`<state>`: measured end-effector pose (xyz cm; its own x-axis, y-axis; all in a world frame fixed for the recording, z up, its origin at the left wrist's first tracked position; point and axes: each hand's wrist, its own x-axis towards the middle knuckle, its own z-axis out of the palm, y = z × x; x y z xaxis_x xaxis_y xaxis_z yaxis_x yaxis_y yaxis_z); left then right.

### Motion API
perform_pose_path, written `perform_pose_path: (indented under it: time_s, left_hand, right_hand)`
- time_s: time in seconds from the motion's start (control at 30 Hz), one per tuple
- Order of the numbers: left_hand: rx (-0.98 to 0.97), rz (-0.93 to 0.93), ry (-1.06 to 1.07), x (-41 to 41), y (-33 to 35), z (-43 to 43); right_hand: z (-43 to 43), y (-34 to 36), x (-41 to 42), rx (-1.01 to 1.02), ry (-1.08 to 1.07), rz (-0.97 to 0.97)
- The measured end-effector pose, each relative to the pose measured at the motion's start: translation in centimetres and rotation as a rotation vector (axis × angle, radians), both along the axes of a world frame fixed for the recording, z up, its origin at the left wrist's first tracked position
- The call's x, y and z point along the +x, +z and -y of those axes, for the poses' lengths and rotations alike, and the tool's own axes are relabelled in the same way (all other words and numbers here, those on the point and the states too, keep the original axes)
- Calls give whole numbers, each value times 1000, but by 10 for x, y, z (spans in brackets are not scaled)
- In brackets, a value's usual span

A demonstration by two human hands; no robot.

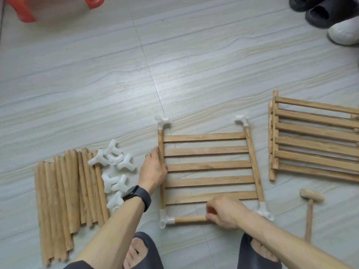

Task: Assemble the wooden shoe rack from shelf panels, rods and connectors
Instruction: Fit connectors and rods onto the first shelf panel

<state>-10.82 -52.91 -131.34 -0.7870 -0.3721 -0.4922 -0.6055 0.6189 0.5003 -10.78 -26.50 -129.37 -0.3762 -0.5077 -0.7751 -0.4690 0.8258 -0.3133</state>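
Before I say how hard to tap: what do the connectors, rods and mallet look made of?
Connectors: white, slightly translucent and smooth, likely plastic. Rods: bare pale wood, visible grain, matte. Mallet: same light wood by its look, seemingly unvarnished.

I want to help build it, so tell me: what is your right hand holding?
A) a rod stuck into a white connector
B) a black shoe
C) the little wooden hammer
A: the right hand grips the rod, whose far end sits in the white connector at the shelf panel's near left corner; the hammer lies untouched on the floor.
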Motion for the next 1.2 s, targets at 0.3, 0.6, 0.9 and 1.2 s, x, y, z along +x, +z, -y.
perform_pose_path:
  time_s: [0.3,0.6,0.9,1.2]
  left_hand:
    - [-150,-228,104,56,23,42]
    - [-442,162,622,146,37,155]
    - [-230,400,843,208,24,208]
    - [-255,374,852,212,24,225]
  right_hand:
    - [27,-3,-26,-105,54,-171]
    - [86,-11,-91,86,103,-346]
    - [82,-8,-56,118,311,-403]
    - [89,-4,-63,35,184,-442]
